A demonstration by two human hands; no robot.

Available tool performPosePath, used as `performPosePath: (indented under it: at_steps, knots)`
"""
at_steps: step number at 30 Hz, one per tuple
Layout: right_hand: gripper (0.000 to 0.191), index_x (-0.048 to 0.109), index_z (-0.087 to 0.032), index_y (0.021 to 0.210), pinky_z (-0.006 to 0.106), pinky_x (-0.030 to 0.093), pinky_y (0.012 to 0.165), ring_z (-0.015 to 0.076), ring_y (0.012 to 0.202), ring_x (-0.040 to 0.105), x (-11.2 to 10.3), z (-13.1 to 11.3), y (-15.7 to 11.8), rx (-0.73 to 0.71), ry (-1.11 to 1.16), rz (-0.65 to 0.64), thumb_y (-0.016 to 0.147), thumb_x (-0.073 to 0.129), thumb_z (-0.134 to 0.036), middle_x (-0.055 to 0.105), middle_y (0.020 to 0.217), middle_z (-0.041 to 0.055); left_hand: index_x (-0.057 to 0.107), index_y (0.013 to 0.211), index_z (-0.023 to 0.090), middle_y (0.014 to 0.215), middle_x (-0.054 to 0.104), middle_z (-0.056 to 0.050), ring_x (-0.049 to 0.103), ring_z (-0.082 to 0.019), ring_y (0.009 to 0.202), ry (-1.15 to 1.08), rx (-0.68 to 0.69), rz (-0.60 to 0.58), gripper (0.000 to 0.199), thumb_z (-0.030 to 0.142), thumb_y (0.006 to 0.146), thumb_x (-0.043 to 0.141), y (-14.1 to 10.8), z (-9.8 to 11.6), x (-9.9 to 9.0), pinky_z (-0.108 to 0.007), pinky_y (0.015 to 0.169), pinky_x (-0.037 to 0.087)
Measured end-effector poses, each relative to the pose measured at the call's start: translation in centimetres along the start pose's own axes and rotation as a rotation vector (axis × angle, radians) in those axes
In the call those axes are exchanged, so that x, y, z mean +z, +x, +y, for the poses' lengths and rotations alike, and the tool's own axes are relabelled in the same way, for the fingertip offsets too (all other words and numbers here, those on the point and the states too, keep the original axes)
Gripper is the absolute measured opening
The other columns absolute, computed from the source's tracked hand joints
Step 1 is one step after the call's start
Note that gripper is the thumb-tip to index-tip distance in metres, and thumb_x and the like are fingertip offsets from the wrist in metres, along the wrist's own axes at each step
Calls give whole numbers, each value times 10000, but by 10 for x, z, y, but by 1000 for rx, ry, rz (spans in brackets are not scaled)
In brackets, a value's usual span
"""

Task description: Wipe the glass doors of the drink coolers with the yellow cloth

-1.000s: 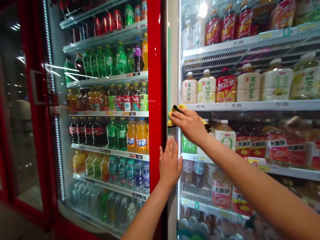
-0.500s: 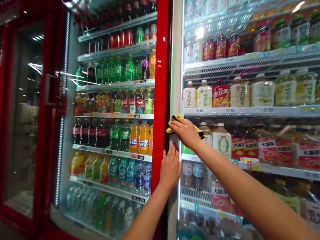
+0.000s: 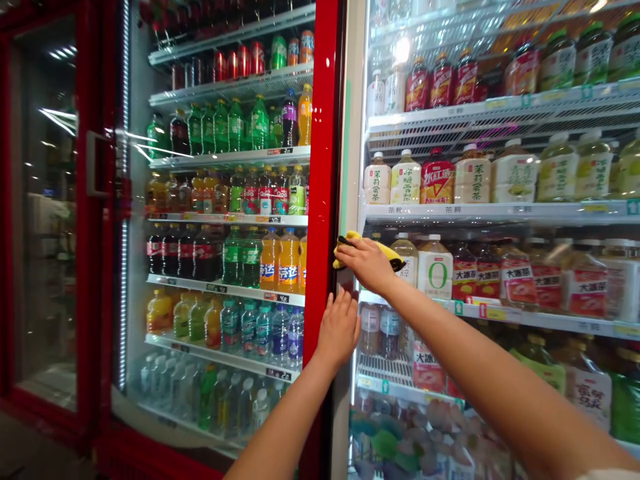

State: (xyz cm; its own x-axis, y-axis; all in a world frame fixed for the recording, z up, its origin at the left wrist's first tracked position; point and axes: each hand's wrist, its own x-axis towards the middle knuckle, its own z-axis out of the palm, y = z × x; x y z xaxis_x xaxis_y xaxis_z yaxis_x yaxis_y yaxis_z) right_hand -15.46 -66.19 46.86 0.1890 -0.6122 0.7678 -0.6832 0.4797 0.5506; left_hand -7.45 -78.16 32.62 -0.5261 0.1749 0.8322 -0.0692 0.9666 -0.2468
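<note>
My right hand (image 3: 364, 261) presses a yellow cloth with black edging (image 3: 393, 255) against the pale vertical frame (image 3: 354, 173) between two drink coolers. Its fingers lie over the cloth, and part of the cloth sticks out to the right. Just below and to the left, my left hand (image 3: 339, 327) rests flat on the same frame, fingers stretched upward and holding nothing. The two hands are close but apart. Beside them runs the red door frame (image 3: 323, 200) of the left cooler.
Shelves of bottles and cans fill the left cooler (image 3: 230, 290). The right cooler (image 3: 450, 212) holds large tea bottles behind glass. A white door handle (image 3: 94, 163) and another red-framed glass door (image 3: 47, 220) stand at the far left.
The shelves appear slightly higher in view, as the camera has shifted. Both hands stay at the frame, and the yellow cloth is still under my right hand, its shape slightly changed.
</note>
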Motion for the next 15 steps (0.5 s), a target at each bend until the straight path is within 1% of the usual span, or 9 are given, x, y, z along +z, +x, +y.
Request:
performPosePath:
  at_steps: [2,4,7,9,10,11,13,15]
  knots:
    - [282,729,-274,1211,386,458,1017,231,1281,590,3,-4,-22,-55,33,-15,990,586,-172,731,1301,1,585,1354,85,1514,541,-203,426,-322,1482,-5,10,-8,401,223,997,465,-10,2,4,-548,1218,368]
    - [294,735,-278,1207,388,473,995,237,1268,604,1,4,-37,-52,64,7,985,588,-155,739,1287,2,496,1455,96,1586,457,-186,369,-301,1516,-9,47,-7,480,192,986,457,-18,2,6,-533,1223,363]
    - [358,717,-279,1256,415,491,984,262,1255,614,-1,19,-39,97,78,115,982,555,-116,730,1308,4,295,1586,112,1664,315,-165,254,-282,1564,2,55,11,639,153,967,450,-20,1,7,-528,1232,344]
    - [396,693,-265,1305,447,487,1018,281,1278,601,4,18,-36,189,67,176,986,521,-108,706,1349,22,208,1614,103,1677,274,-171,204,-284,1577,17,22,32,692,161,968,449,-16,2,9,-538,1239,325]
    - [409,680,-264,1327,459,478,1044,284,1299,590,8,14,-38,206,60,190,989,508,-110,695,1367,25,174,1622,99,1680,262,-177,189,-285,1580,25,4,45,711,169,970,450,-14,3,10,-540,1242,317]
    - [418,666,-268,1347,463,466,1071,282,1323,575,12,8,-43,201,52,191,994,500,-117,685,1382,23,145,1626,94,1680,258,-183,184,-285,1581,30,-7,57,728,180,972,452,-13,5,12,-541,1245,310]
    - [421,646,-287,1371,447,455,1101,262,1357,553,18,-3,-62,145,40,170,1005,502,-138,673,1400,7,107,1630,85,1674,272,-195,196,-290,1578,36,-10,73,755,200,974,462,-11,9,16,-548,1249,297]
    - [405,644,-292,1368,426,466,1085,246,1360,554,17,-5,-83,81,28,142,1013,510,-150,673,1400,-4,85,1631,83,1669,288,-198,202,-296,1576,34,5,83,773,214,974,470,-9,12,18,-555,1252,289]
